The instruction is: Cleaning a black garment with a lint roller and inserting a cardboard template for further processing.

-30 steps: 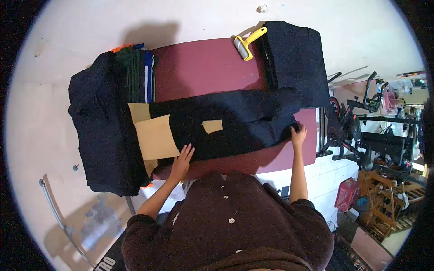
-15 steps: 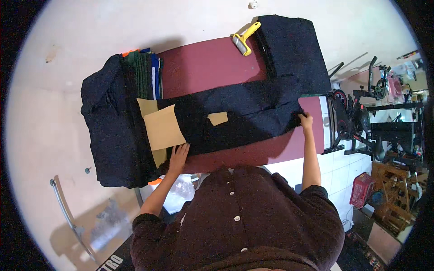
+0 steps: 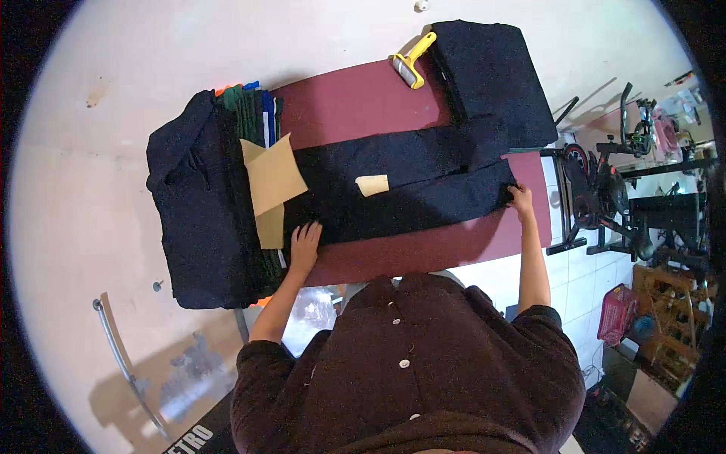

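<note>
Your L hand (image 3: 305,246) nearest, fingers loosely spread on near edge of blk cloth (image 3: 431,200), not gripping. Your R hand (image 3: 519,200) at cloth's R end, fingers on edge; can't tell if pinching. Cloth laid lengthwise across maroon table (image 3: 344,102). Sm tan pc (image 3: 372,185) mid-cloth, lg tan card (image 3: 278,180) at L end, nr L dk stack (image 3: 200,219). Far side: yellow-handled roller (image 3: 420,48) beside R dk stack (image 3: 495,76).

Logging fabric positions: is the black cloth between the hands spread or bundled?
Spread: the black cloth lies long and fairly flat across the red tabletop. Whether it's doubled over, I cannot tell.
</note>
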Demonstrator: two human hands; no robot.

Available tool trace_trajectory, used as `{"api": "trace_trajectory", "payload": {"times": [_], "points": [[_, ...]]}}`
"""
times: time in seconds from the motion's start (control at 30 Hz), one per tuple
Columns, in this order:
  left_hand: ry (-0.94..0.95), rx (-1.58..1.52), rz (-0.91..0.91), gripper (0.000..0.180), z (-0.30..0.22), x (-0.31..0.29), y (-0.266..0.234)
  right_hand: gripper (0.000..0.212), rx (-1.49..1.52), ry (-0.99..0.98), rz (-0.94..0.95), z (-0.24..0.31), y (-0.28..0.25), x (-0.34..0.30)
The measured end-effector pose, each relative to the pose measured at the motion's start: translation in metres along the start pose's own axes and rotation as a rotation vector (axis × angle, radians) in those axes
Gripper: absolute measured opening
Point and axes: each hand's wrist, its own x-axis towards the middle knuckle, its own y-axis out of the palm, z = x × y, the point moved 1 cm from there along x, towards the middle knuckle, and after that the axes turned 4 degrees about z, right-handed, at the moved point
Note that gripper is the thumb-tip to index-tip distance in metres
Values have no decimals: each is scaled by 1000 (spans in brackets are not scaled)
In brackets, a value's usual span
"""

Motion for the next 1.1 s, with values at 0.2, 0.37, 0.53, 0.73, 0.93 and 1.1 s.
{"api": "trace_trajectory", "payload": {"times": [0.2,0.37,0.53,0.73,0.93,1.1], "points": [[62,-11,-63,49,13,1,5,13,2,-6,63,24,-1,-23],[79,-70,-73,50,3,-10,3,12,158,-5,120,11,-24,-45],[31,-163,24,51,-25,-53,11,5,314,89,139,-17,-46,-91],[-41,-199,139,52,-55,-100,14,8,275,238,28,-58,-61,-148],[-151,-131,233,54,-90,-86,-34,18,-174,182,-93,-92,-76,-133],[-166,-548,-116,40,-85,12,-56,21,-631,-319,-370,-43,-59,-41]]}}
